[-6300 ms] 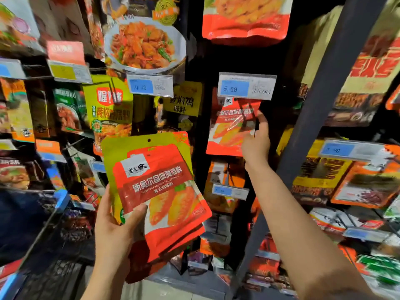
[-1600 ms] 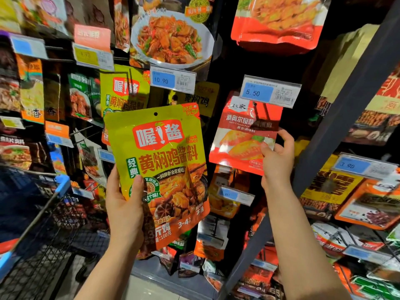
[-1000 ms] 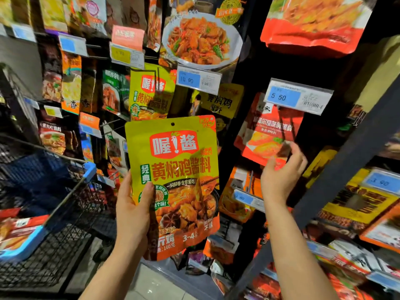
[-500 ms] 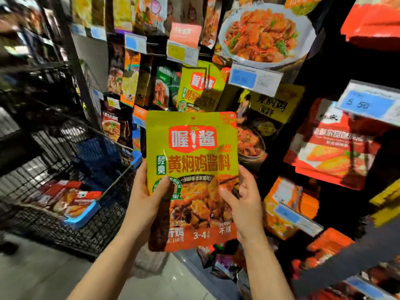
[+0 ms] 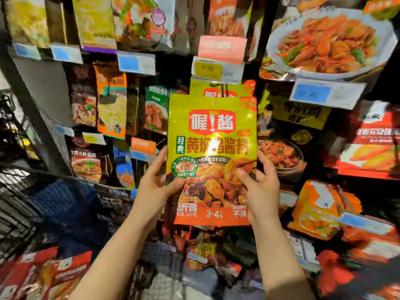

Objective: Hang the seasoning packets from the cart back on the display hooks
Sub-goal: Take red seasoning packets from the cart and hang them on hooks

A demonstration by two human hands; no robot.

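I hold a yellow-green seasoning packet (image 5: 212,135) with an orange bottom band upright in front of the display. My left hand (image 5: 154,187) pinches its lower left edge, thumb on the front. My right hand (image 5: 259,187) grips its lower right edge. Its top overlaps a matching yellow-green packet (image 5: 216,88) that hangs on a hook under a yellow price tag (image 5: 208,71). The hook itself is hidden behind the tag and packets. Red-orange packets (image 5: 49,276) lie in the cart at the lower left.
Hanging packets and price tags fill the rack on every side. A large packet with a dish picture (image 5: 324,40) hangs at the upper right, red packets (image 5: 372,144) at the right. The black wire cart (image 5: 19,204) stands at the left. A grey upright post (image 5: 36,98) rises beside it.
The view has swung left and closer to the rack. Both hands have raised the yellow-green packet so that it now overlaps the matching hung packet under the yellow tag.
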